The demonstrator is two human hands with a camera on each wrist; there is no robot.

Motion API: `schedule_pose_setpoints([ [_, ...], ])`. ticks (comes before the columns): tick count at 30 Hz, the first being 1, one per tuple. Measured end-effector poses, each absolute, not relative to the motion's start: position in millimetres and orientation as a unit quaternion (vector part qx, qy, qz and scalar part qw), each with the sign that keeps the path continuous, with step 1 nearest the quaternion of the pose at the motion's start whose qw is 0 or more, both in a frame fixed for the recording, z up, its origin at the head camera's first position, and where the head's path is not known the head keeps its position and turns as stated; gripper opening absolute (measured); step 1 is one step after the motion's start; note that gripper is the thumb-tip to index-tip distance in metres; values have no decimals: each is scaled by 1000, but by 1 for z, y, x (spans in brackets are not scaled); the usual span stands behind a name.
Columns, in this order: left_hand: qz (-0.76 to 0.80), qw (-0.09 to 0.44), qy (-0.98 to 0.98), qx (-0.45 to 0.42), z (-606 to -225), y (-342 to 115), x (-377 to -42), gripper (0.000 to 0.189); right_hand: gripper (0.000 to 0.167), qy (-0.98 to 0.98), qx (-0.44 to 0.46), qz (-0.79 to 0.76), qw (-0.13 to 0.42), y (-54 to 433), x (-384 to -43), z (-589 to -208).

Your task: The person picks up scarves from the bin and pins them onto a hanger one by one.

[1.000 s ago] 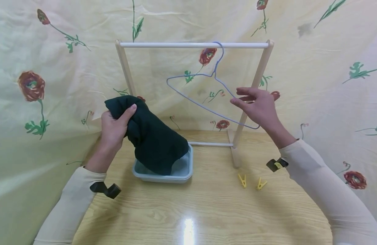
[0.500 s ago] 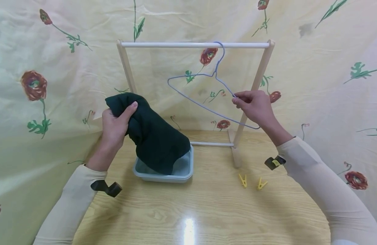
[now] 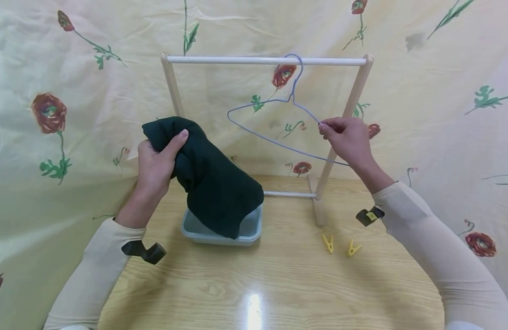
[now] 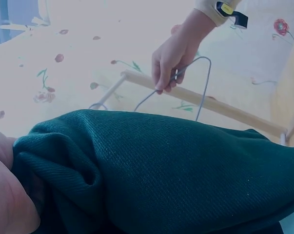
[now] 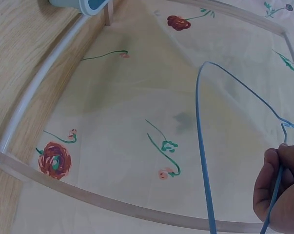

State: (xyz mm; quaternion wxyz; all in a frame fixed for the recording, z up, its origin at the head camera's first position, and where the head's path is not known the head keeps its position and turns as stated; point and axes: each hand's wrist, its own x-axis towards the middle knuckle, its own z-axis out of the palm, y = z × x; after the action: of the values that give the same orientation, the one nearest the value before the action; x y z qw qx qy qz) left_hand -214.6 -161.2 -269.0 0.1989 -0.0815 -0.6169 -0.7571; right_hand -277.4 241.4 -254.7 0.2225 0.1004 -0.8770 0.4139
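Observation:
A dark green cloth [image 3: 221,183] hangs bunched from my left hand [image 3: 157,167], whose thumb pinches its upper end. Its kind of garment cannot be made out. The lower end of the cloth hangs over a light blue plastic basin [image 3: 221,239]. On the rack's top bar a blue wire hanger [image 3: 274,141] is hooked, and my right hand [image 3: 349,140] pinches its right shoulder between thumb and fingers. In the right wrist view the hanger's wire [image 5: 201,131] passes through the curled fingers of the right hand [image 5: 283,190]. The left wrist view is mostly filled by the cloth [image 4: 176,165].
A small rack with a white top bar [image 3: 237,60] and wooden side posts [image 3: 355,87] stands at the back of the wooden table [image 3: 221,288]. Two yellow clothespins, one clothespin [image 3: 328,244] left of the other clothespin [image 3: 354,248], lie at the right. Flowered fabric surrounds the table.
My right hand has closed its thumb and fingers on the hanger's shoulder and lifted its right end slightly. My left hand has raised the cloth a little, its lower end shifting right.

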Motion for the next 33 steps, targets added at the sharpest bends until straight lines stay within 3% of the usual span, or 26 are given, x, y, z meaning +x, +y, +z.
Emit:
schedule_pose_setpoints([
  [16,-759,185,-618,-90,-261,-156,-208,22,30,-876,94,387,270,241,-272,-235],
  [33,-766,180,-607,-110,-259,-154,-201,19,24,-856,135,414,279,239,-256,-231],
])
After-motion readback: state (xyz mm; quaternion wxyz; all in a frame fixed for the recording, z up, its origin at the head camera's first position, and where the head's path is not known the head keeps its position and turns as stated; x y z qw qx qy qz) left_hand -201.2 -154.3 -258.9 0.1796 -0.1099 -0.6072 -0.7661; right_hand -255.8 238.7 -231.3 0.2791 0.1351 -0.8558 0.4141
